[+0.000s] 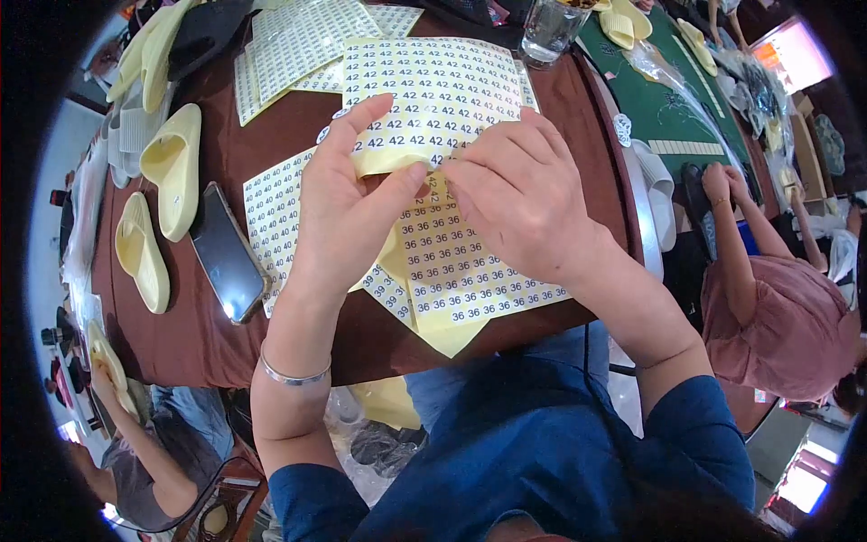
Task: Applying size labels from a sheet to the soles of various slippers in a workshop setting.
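My left hand [348,194] grips a pale yellow slipper [388,159] by its edge, thumb pressed on top, above sheets of small numbered white stickers on yellow backing [452,262]. My right hand [519,194] meets it from the right, fingertips pinched at the slipper's edge beside my left thumb, where a small sticker seems to sit; the fingers hide it. More of the slipper pokes out yellow below my hands [452,339]. Another sticker sheet [433,86] lies just beyond my hands on the brown table [298,113].
A black phone [226,253] lies left of my hands. Several pale yellow slippers [172,163] sit along the table's left side, and a clear glass [551,27] stands at the far edge. One person sits at the right [777,307], another at the lower left [144,461].
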Demonstrator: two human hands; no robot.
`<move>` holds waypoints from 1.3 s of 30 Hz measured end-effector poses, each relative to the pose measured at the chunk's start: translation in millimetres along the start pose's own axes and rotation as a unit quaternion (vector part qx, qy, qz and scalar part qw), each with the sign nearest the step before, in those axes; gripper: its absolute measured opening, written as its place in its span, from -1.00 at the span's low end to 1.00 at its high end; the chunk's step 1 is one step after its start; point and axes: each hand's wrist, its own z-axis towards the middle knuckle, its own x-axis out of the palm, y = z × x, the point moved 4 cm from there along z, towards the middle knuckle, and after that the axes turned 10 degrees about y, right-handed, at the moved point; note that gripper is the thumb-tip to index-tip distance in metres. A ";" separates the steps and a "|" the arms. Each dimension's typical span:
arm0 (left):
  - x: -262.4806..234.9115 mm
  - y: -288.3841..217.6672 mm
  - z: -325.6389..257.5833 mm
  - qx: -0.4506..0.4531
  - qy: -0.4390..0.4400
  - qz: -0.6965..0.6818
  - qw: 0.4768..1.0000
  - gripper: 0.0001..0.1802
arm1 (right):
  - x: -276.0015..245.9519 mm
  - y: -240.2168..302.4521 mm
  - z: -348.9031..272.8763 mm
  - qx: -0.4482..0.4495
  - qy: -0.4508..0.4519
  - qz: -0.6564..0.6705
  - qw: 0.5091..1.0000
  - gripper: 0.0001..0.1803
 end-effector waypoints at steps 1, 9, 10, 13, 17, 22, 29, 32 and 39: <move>-0.3 0.1 0.1 0.004 0.002 0.011 1.000 -0.38 | -0.5 0.3 0.3 -0.001 0.000 0.000 1.000 -0.81; 2.6 0.8 -2.2 0.032 -0.005 0.049 0.998 -0.38 | -3.2 0.0 2.2 0.010 -0.015 0.005 1.000 -0.82; 4.5 0.3 -2.2 0.052 -0.009 0.063 0.997 -0.38 | -4.0 -0.6 2.1 0.012 -0.009 -0.001 1.000 -0.81; 7.0 1.1 -2.8 0.075 -0.013 0.060 0.995 -0.39 | -1.4 -3.0 0.6 0.020 -0.014 0.024 0.999 -0.84; 7.0 0.5 -4.1 0.115 -0.032 0.156 0.980 -0.39 | -1.2 -2.4 0.8 0.045 -0.012 0.056 0.997 -0.86; 11.2 1.1 -8.1 0.114 -0.040 0.211 0.970 -0.40 | 0.5 -5.2 -0.5 0.034 -0.009 0.037 0.999 -0.86; 11.4 6.7 -5.7 0.138 -0.032 0.205 0.969 -0.45 | -3.0 -4.7 1.7 0.031 0.006 0.009 0.999 -0.89; 10.1 6.1 -5.6 0.130 -0.027 0.195 0.972 -0.44 | -4.8 -7.6 2.3 0.032 -0.008 0.018 0.999 -0.90; 19.7 3.0 -8.2 0.071 0.026 0.303 0.950 -0.38 | -20.5 -27.8 4.8 0.033 -0.064 0.055 0.996 -0.88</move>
